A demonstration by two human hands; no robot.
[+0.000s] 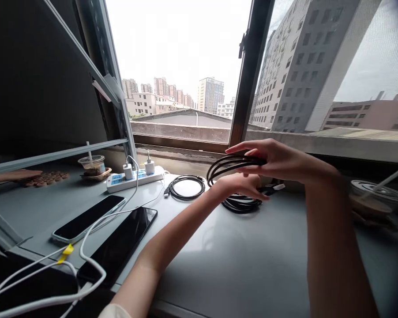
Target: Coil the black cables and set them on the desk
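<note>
A looped black cable (219, 165) is held up above the table near the window. My right hand (275, 161) closes on its upper strands from the right, thumb below and fingers over the top. My left hand (241, 183) is just under it, at the lower part of the loops; some fingers curl out of sight and one points right. Below my left hand, more black cable loops (241, 206) rest at the tabletop. A connector with a pale tip (279, 187) shows to the right of my hands. Another coiled black cable (187, 187) lies flat to the left.
Left on the grey table (252, 265) are a white power strip (136, 179) with chargers, two phones (89, 218) and white cables (96, 267). Lidded cups stand at left (92, 164) and right (379, 196). Another person's hand (15, 176) is beyond the metal frame (60, 157).
</note>
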